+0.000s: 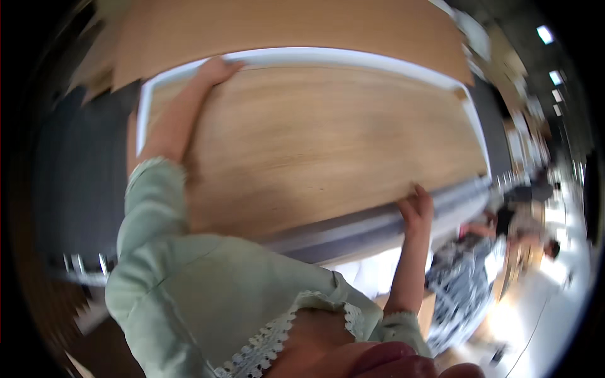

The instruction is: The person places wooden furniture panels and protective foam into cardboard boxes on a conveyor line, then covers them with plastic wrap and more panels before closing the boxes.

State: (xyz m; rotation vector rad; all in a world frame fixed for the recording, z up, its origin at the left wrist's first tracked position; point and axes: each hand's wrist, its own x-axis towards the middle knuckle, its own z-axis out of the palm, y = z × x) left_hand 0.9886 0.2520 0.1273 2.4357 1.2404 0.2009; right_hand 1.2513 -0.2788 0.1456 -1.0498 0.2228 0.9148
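Observation:
A large wood-grain panel (315, 126) lies in front of me, framed on its far and side edges by a white border (353, 57). Across it stretches my left arm, and my left hand (218, 70) is closed over the panel's far edge toward the left, against the white border. One finger points right along that edge; the others are partly hidden. At the near edge, right of the middle, my right hand (416, 205) is closed on the panel with bent fingers. A grey strip (353, 230) runs below this edge. Some blur softens the picture.
Brown cardboard (283, 25) extends beyond the panel. Dark grey surfaces (82, 176) flank it left and right. At the right, clear plastic wrapping (460, 290) lies heaped, with other people (529, 217) near it. Metal fittings (79, 263) stand at the lower left.

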